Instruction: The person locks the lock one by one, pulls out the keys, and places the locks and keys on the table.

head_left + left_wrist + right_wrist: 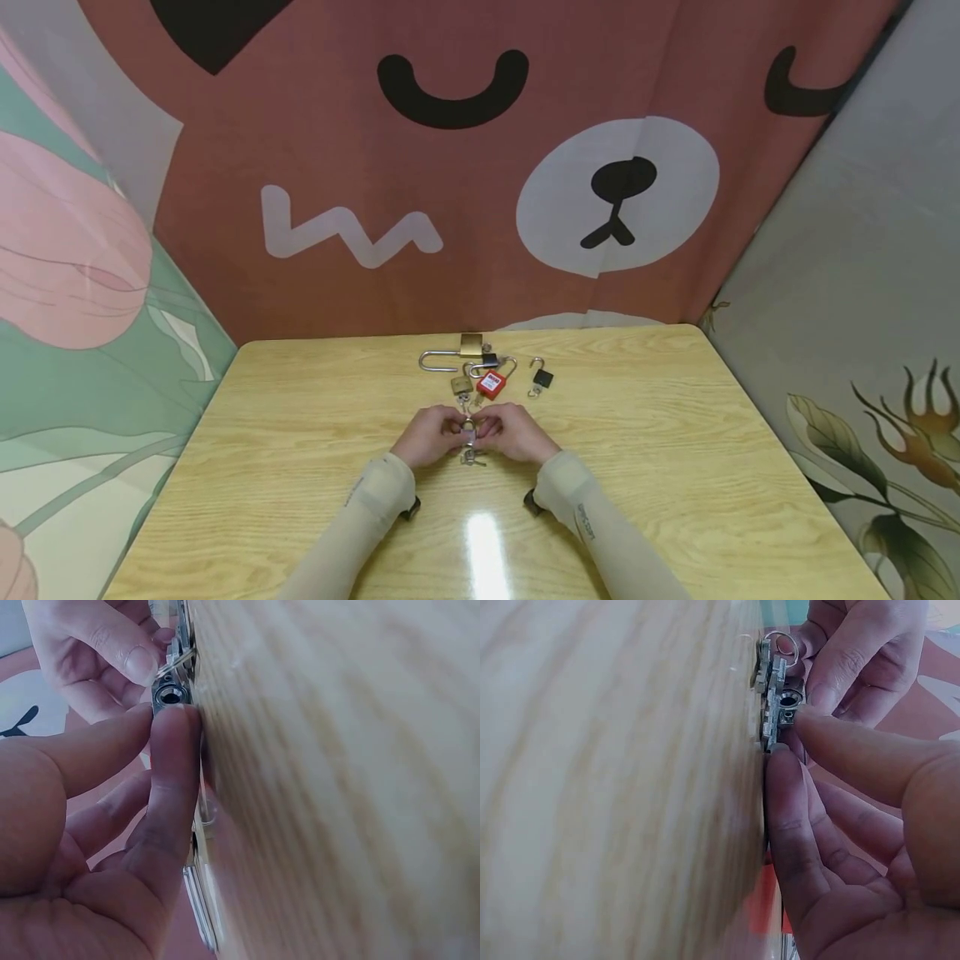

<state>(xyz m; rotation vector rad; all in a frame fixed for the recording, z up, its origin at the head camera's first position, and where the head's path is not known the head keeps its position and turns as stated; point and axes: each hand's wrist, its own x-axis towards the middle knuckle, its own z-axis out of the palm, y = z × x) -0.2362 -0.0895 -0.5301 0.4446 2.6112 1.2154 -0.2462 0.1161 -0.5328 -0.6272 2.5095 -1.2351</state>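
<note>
Near the middle of the table, both hands meet at a small metal padlock (468, 435). My left hand (431, 437) pinches its left side between thumb and fingers. From the other side, my right hand (517, 432) pinches the same lock. The padlock's end with a round keyhole (171, 697) faces the wrist cameras. Several keys (769, 701) on a thin ring (783, 646) lie beside that end, close to the tabletop. In the head view the keys show just below the lock, on the near side. The fingers hide much of the lock's body.
Beyond the hands lie a brass padlock (471, 345) with a long shackle, a smaller brass padlock (461, 386), a red padlock (491, 384) and a dark one (490, 360). Another black padlock (543, 379) lies to their right. A printed curtain (337, 300) hangs behind the wooden table (262, 467).
</note>
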